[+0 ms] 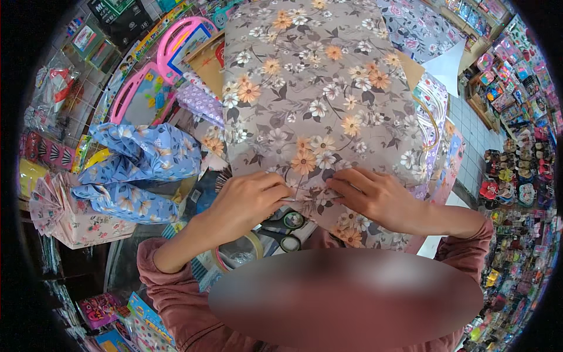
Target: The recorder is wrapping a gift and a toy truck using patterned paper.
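A large sheet of grey-brown floral wrapping paper (323,88) spreads before me, printed with white and orange flowers. At its near side the paper is gathered into a narrow fold. My left hand (253,196) pinches this fold between thumb and fingers. A short distance to the right, my right hand (369,198) grips the same fold, with its fingertips curled over the paper. A loose flap of the paper (352,231) hangs towards me below the right hand. Whatever lies beneath the sheet is hidden.
Scissors with dark handles (292,220) and a roll of clear tape (237,251) lie near my body. Left are a blue floral wrapped bundle (145,154), a pink floral box (94,224) and pink drawing boards (143,97). Shelves of small goods (519,176) line the right.
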The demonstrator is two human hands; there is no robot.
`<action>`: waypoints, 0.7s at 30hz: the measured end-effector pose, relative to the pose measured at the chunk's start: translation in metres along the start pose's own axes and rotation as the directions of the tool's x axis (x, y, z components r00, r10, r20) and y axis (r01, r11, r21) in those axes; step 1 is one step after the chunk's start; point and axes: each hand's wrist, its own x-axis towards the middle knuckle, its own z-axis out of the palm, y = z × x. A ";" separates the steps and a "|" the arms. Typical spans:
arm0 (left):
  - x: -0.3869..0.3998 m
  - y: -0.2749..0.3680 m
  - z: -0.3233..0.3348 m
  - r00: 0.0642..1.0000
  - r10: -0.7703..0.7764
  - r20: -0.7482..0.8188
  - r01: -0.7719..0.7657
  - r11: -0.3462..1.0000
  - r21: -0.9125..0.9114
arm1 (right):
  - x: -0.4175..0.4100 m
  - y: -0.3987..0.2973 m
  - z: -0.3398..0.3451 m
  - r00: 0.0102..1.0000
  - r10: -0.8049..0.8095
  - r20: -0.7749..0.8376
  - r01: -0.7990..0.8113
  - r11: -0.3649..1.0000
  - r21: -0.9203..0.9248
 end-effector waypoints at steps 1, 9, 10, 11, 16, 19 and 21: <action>0.000 0.000 -0.001 1.000 -0.002 0.002 0.002 1.000 -0.004 | 0.000 -0.001 -0.002 1.000 0.001 0.003 -0.001 1.000 0.004; 0.000 -0.009 -0.003 0.999 -0.038 0.005 0.038 0.992 -0.121 | 0.000 -0.007 -0.006 0.999 -0.040 0.001 0.040 0.992 -0.118; 0.000 -0.010 -0.005 0.999 -0.035 0.005 0.035 0.992 -0.121 | 0.000 -0.005 -0.005 0.999 -0.037 0.001 0.037 0.992 -0.120; -0.001 -0.011 -0.007 0.997 -0.075 0.026 0.078 0.984 -0.163 | -0.001 -0.002 -0.003 1.000 -0.015 -0.016 0.014 0.998 -0.059; 0.000 -0.016 -0.010 0.987 -0.150 0.057 0.158 0.969 -0.192 | 0.001 0.011 0.002 0.999 0.036 -0.017 -0.032 0.987 0.161; 0.003 -0.022 -0.014 0.982 -0.182 0.059 0.187 0.976 -0.110 | 0.004 0.015 -0.005 0.990 0.139 -0.011 -0.128 0.936 0.329; 0.005 -0.023 -0.012 0.987 -0.161 0.000 0.160 0.983 -0.090 | 0.007 0.016 -0.011 0.986 0.156 0.049 -0.164 0.934 0.317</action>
